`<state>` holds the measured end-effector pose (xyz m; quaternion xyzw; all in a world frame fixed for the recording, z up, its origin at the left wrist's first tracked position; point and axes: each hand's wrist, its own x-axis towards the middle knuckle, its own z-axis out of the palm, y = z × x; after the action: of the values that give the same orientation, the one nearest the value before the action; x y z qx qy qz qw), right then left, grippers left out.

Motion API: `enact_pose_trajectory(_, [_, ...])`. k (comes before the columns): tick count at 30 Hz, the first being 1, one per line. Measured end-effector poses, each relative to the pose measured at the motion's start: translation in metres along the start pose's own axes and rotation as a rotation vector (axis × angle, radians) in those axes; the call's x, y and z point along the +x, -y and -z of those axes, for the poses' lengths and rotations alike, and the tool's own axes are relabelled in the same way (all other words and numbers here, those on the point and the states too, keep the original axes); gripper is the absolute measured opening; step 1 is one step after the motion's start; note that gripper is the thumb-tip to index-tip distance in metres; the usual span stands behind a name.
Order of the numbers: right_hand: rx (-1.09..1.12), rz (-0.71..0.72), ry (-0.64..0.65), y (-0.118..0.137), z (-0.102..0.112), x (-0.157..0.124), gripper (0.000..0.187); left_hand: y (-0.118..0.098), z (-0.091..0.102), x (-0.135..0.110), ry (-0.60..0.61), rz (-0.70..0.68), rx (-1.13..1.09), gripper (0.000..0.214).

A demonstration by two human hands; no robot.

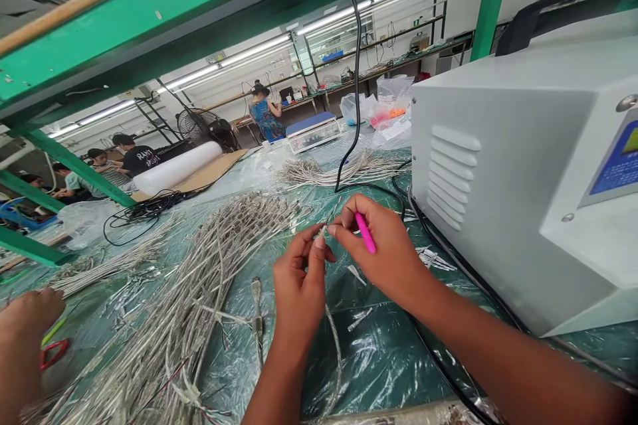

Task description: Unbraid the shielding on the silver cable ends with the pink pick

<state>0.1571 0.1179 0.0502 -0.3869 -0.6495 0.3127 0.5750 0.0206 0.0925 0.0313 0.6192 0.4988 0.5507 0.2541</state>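
My left hand (302, 275) is closed, pinching the end of a clear-jacketed grey cable (335, 345) between thumb and fingertips. The rest of that cable hangs down past my wrist to the table's front edge. My right hand (381, 242) is closed around a slim tool with a bright pink handle (365, 234), its thumb and fingertips beside the cable end. My fingers hide the tool's working tip. Left of my hands lies a large bundle of similar cables (199, 265). One cable with a metal plug (256, 289) rests apart from it.
A big grey machine (498, 179) stands close on the right, with a black cord (357, 46) hanging near it. Another person's hand (34, 312) is at the left, by a red-handled item (54, 353). Foil scraps (359, 320) lie on the green table cover. A green beam (124, 6) crosses overhead.
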Motion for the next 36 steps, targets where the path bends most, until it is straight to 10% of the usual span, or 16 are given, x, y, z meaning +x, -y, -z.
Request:
enact_pose_trajectory(20, [-0.17,-0.032,0.105,-0.003,0.001,-0.002,0.018,0.0,-0.001,0.001,-0.179,0.016,-0.1,0.015])
enact_pose_trajectory(30, [-0.019,-0.027,-0.233,0.005,0.006,0.002,0.01,-0.002,-0.002,0.002,-0.135,0.005,-0.122,0.016])
enact_pose_trajectory(36, [0.167,-0.026,-0.037,0.007,0.002,-0.001,0.012,-0.006,-0.002,0.0,-0.041,-0.018,-0.106,0.011])
